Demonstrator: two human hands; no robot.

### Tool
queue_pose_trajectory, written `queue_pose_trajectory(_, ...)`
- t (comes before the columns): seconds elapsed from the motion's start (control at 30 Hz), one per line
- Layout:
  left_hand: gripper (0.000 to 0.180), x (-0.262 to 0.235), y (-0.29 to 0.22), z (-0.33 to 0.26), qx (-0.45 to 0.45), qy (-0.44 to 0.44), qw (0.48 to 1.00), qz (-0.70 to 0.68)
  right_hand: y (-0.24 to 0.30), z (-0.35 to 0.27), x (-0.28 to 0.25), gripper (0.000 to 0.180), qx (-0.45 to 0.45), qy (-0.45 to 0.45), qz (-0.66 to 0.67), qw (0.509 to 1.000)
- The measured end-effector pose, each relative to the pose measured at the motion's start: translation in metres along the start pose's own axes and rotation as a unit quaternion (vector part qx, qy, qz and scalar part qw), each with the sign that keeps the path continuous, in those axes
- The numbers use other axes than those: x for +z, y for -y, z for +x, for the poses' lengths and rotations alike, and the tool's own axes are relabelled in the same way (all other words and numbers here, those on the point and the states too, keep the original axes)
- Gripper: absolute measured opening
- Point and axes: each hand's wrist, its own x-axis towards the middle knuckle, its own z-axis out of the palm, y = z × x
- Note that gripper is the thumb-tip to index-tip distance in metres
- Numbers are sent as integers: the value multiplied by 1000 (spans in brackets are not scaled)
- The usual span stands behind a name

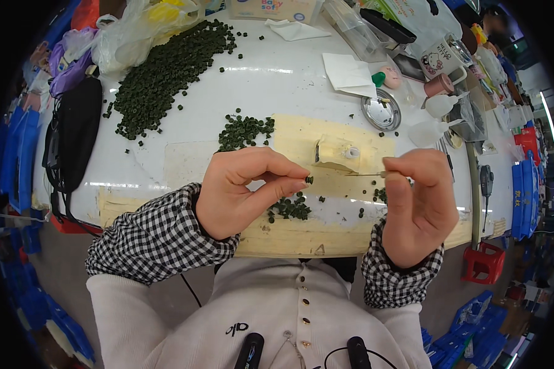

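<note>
Over the table's near side, my left hand pinches a small dark green cylindrical piece between thumb and forefinger. My right hand is closed on a thin metal rod, whose free end points left toward that piece, with a gap between them. Between and beyond the hands stands a small yellowish block with a white nozzle-like tip. One little heap of green pieces lies just below the left fingertips, and another heap sits beyond that hand.
A large pile of green pieces spreads at the far left, near a black pouch and plastic bags. Toward the far right are a round metal lid, white squeeze bottles, a mug and folded tissue.
</note>
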Motion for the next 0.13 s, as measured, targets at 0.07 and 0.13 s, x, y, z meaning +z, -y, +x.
queue_pose_trajectory(0.07,17,1,-1,0,-7,3,1000,3,-6,-4,11,11,31,48,69,996)
queue_pose_trajectory(0.13,17,0,0,-1,-14,5,1000,4,-12,-10,19,14,77,80,145,983)
